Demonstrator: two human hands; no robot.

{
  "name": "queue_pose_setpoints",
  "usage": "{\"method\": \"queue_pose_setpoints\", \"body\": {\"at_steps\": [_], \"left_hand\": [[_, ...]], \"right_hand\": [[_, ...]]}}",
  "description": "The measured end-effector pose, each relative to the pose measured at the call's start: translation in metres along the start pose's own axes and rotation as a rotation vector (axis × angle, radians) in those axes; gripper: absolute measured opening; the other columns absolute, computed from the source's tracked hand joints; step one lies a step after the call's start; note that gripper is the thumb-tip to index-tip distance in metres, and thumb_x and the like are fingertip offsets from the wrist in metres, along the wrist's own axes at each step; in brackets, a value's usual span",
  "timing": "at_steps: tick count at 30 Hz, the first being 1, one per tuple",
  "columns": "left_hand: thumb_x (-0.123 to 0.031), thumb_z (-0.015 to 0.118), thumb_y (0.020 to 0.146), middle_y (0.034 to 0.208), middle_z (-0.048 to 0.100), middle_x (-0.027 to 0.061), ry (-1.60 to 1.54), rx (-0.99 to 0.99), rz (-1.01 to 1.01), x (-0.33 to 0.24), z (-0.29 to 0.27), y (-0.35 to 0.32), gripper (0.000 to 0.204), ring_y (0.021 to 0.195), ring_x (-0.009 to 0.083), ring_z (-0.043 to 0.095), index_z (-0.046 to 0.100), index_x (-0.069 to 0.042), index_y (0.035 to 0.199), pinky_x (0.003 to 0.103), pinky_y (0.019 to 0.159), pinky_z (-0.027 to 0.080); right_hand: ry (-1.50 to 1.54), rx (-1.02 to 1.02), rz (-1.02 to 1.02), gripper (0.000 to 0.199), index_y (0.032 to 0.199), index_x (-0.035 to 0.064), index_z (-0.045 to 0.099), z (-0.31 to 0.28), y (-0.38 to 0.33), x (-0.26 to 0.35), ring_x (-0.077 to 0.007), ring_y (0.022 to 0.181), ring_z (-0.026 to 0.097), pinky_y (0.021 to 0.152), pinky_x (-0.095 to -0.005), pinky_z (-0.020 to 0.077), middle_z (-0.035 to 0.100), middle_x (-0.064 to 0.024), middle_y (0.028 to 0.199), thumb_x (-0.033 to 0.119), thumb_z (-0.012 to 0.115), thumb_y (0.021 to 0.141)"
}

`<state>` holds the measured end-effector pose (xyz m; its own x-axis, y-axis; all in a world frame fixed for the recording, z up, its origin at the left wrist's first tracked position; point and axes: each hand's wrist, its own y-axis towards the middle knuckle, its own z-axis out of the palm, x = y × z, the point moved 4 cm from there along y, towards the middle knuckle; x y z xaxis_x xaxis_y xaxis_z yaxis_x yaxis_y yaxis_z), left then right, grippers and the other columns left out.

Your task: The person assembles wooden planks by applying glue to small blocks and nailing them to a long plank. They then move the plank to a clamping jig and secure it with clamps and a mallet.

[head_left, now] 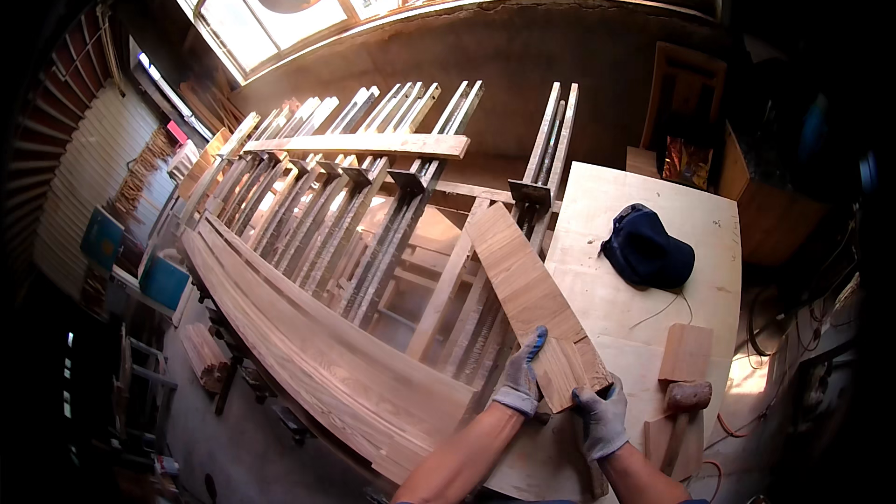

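Gripping wooden board; both gloved hands

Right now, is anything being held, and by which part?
A wooden board: the left hand holds its left edge, the right hand its near end's right corner.

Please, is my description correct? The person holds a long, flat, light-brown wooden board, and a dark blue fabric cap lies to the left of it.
Not quite: the dark blue fabric cap lies to the right of the long, flat, light-brown wooden board, as the head view shows. The person does hold the board.
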<state>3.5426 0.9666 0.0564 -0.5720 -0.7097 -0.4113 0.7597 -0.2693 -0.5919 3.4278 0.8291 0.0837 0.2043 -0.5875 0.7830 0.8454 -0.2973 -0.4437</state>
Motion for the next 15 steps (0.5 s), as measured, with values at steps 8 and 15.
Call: {"method": "queue_pose_setpoints", "body": {"at_steps": [8, 15], "left_hand": [[-0.030, 0.076, 0.102, 0.134, 0.069, 0.0153, 0.000, 0.090, 0.249, -0.117, 0.004, 0.057, 0.059, 0.125, 0.0333, 0.068, 0.053, -0.004, 0.149, 0.049, 0.110, 0.056], [-0.013, 0.077, 0.101, 0.143, 0.059, 0.0120, 0.656, -0.049, 0.488, -0.096, 0.015, -0.005, 0.074, 0.130, 0.0188, 0.062, 0.039, 0.005, 0.161, 0.033, 0.110, 0.053]], "right_hand": [[0.119, 0.288, 0.169, 0.048, 0.131, -0.0009, 0.059, 0.098, 0.131, 0.006, -0.0204, 0.094, 0.074, 0.086, -0.0404, 0.0683, 0.071, -0.0103, 0.113, 0.010, 0.082, 0.090], [-0.153, 0.212, 0.134, 0.034, 0.118, 0.0075, 0.074, 0.189, 0.268, 0.014, -0.0184, 0.083, 0.076, 0.070, -0.0369, 0.0666, 0.078, -0.0063, 0.100, 0.022, 0.086, 0.089]]}}
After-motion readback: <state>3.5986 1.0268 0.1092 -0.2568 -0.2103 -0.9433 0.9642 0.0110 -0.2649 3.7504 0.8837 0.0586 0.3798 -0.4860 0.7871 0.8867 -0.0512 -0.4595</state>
